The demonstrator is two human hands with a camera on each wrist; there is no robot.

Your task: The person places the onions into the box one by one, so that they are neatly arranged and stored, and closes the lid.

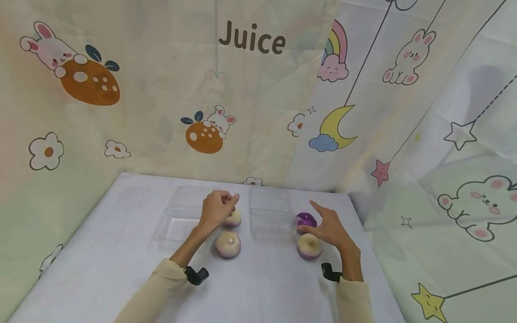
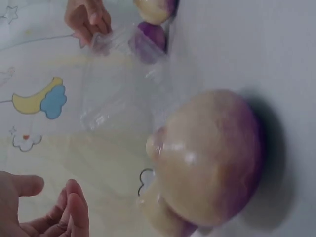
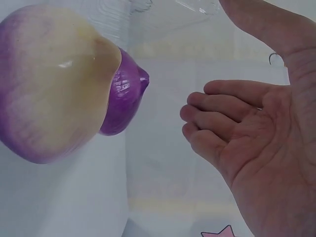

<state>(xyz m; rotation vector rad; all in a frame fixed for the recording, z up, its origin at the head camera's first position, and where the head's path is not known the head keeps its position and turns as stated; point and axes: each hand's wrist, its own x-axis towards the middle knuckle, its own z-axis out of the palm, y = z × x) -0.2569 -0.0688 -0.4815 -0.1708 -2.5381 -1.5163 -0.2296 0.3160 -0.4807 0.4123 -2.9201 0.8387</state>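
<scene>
My left hand [image 1: 217, 209] hovers over the far one of two cream-and-purple turnips, a turnip [image 1: 233, 219] it partly covers. Its fingers are loosely bent and the thumb stands apart, with nothing held. Nearer me lies the other turnip [image 1: 228, 245], which looms large in the left wrist view. On the right, my right hand [image 1: 329, 226] is spread beside a shiny purple onion [image 1: 306, 220], thumb and fingers apart, palm bare in the right wrist view. Just in front of that onion sits a third turnip [image 3: 49, 84]. Whether the right hand touches the onion is hard to tell.
Two clear plastic boxes with raised lids stand on the white table [image 1: 266, 287]: a left box [image 1: 177, 226] beside the left hand and a right box [image 1: 271, 224] between the hands. Printed cloth [image 1: 161, 89] hangs behind the table and along its right side.
</scene>
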